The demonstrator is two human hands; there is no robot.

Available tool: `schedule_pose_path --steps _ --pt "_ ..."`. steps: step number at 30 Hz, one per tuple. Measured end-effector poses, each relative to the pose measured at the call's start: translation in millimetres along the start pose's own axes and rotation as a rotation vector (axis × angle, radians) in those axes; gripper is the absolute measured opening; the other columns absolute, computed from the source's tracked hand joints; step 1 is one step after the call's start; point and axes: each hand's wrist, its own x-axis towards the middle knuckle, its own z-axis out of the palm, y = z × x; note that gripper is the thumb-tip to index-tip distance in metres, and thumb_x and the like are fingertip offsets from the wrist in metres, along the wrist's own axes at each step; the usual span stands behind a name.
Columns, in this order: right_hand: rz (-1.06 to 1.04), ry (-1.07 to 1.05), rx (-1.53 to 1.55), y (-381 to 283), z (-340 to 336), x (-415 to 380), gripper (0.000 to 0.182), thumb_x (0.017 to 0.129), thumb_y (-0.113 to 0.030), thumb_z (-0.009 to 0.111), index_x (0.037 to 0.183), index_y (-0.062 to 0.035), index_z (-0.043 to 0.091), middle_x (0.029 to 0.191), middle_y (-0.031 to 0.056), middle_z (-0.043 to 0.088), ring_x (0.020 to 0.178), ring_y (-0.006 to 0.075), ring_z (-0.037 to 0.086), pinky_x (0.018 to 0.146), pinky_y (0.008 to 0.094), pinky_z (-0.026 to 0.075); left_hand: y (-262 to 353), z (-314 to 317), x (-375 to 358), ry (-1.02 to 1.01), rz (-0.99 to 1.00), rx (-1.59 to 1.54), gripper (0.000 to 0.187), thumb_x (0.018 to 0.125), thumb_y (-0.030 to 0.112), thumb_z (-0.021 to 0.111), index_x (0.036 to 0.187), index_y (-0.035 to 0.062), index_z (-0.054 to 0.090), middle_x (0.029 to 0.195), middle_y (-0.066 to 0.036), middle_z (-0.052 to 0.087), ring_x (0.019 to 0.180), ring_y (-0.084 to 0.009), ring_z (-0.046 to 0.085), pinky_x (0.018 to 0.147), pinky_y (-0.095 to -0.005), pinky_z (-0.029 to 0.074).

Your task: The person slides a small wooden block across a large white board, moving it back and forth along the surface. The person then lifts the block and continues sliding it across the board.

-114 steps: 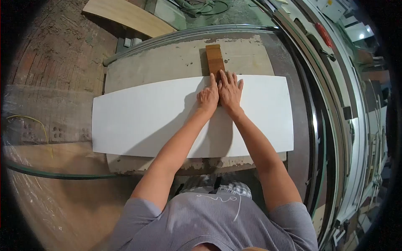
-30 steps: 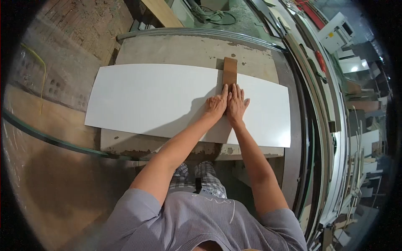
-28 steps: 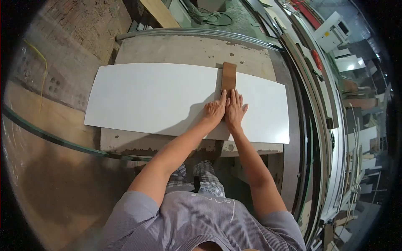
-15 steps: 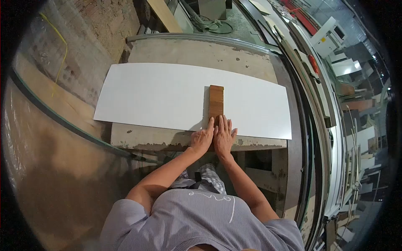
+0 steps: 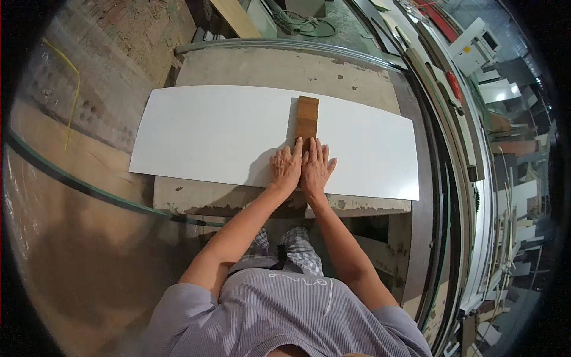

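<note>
A long white panel (image 5: 208,131) lies flat across a worn workbench. On it rests a narrow brown wooden block (image 5: 307,116), its length pointing away from me and its near end hidden under my hands. My left hand (image 5: 286,166) lies against the block's left side, index finger stretched along it and the other fingers apart. My right hand (image 5: 316,168) lies flat on the right, fingers extended and spread, some over the block's near part. Both hands sit side by side and touch the block without wrapping round it.
Beneath the panel is the stained bench top (image 5: 279,66), with a rail (image 5: 285,43) along its far edge. Long strips and a red-handled tool (image 5: 454,86) lie on the right. A plastic-wrapped stack (image 5: 89,238) stands on the left. A coiled hose (image 5: 306,24) lies beyond the bench.
Both hands and the wooden block have moved away from me across the panel, toward its far edge. The panel stays in place on the bench; the view has shifted slightly.
</note>
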Motion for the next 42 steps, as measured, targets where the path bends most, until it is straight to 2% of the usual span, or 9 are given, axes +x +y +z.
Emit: schedule_pose_path --steps 3,5,9,11,21,28,35,36,42 --pt "-0.007 0.003 0.007 1.9 4.6 20.9 0.046 0.092 -0.026 0.040 0.136 -0.0134 0.035 0.140 0.0037 0.037 0.132 0.0292 0.027 0.104 0.0582 0.014 2.0 1.8 18.2 0.047 -0.004 0.013 0.044 0.091 0.026 0.043 0.133 0.0144 0.039 0.098 -0.016 0.055 0.091 -0.0327 0.054 0.078 -0.0474 0.041" --pt "-0.016 -0.001 0.016 3.8 7.0 35.0 0.046 0.092 -0.026 0.040 0.136 -0.0134 0.035 0.140 0.0036 0.037 0.132 0.0291 0.027 0.104 0.0582 0.014 3.6 2.7 33.3 -0.016 -0.065 -0.056 0.046 0.090 0.022 0.043 0.135 0.0141 0.035 0.103 -0.022 0.053 0.098 -0.0385 0.051 0.086 -0.0488 0.038" --pt "-0.034 0.012 0.030 8.5 15.8 65.4 0.046 0.093 -0.027 0.040 0.136 -0.0147 0.035 0.140 0.0029 0.037 0.132 0.0287 0.026 0.104 0.0581 0.013 4.0 15.1 62.5 0.029 -0.088 0.015 0.045 0.091 0.023 0.043 0.135 0.0164 0.036 0.103 -0.022 0.054 0.097 -0.0384 0.051 0.085 -0.0485 0.039" --pt "-0.040 0.013 0.030 11.5 19.0 82.5 0.045 0.093 -0.028 0.040 0.136 -0.0151 0.035 0.140 0.0028 0.037 0.132 0.0286 0.026 0.104 0.0580 0.013 1.9 27.0 79.2 0.158 -0.068 0.086 0.040 0.090 0.029 0.044 0.129 0.0175 0.045 0.096 -0.014 0.057 0.092 -0.0319 0.054 0.078 -0.0462 0.041" --pt "-0.061 0.009 0.070 22.8 32.9 163.4 0.045 0.093 -0.029 0.038 0.136 -0.0147 0.036 0.140 0.0042 0.037 0.132 0.0288 0.028 0.104 0.0593 0.012 8.2 35.4 156.4 0.171 -0.097 0.056 0.040 0.090 0.033 0.045 0.127 0.0173 0.047 0.097 -0.013 0.058 0.092 -0.0308 0.054 0.079 -0.0447 0.041" --pt "-0.035 0.000 0.095 29.0 39.5 199.4 0.045 0.094 -0.027 0.037 0.137 -0.0152 0.035 0.141 0.0045 0.037 0.132 0.0281 0.029 0.105 0.0579 0.011 3.7 53.9 195.0 0.304 -0.012 0.030 0.037 0.088 0.028 0.049 0.122 0.0147 0.051 0.094 -0.012 0.059 0.089 -0.0290 0.056 0.077 -0.0429 0.043" --pt "-0.059 0.073 0.068 33.9 44.8 197.9 0.045 0.094 -0.028 0.037 0.137 -0.0166 0.036 0.140 0.0034 0.037 0.132 0.0271 0.029 0.105 0.0578 0.013 2.2 50.6 193.5 0.299 0.094 -0.018 0.036 0.088 0.024 0.047 0.122 0.0099 0.051 0.096 -0.012 0.059 0.089 -0.0300 0.056 0.077 -0.0436 0.043" --pt "-0.056 0.025 0.075 34.0 40.8 194.3 0.045 0.094 -0.029 0.038 0.137 -0.0165 0.035 0.140 0.0032 0.037 0.132 0.0272 0.029 0.105 0.0579 0.013 3.4 50.0 191.6 0.315 0.108 -0.021 0.036 0.088 0.024 0.047 0.122 0.0099 0.051 0.096 -0.012 0.059 0.089 -0.0300 0.056 0.077 -0.0436 0.043" --pt "-0.025 -0.006 0.027 36.8 25.3 139.5 0.046 0.093 -0.030 0.039 0.137 -0.0166 0.034 0.141 0.0034 0.035 0.133 0.0283 0.026 0.104 0.0587 0.013 12.5 39.9 133.6 0.221 0.099 -0.062 0.038 0.090 0.026 0.044 0.124 0.0101 0.048 0.100 -0.014 0.059 0.093 -0.0320 0.056 0.080 -0.0437 0.043"
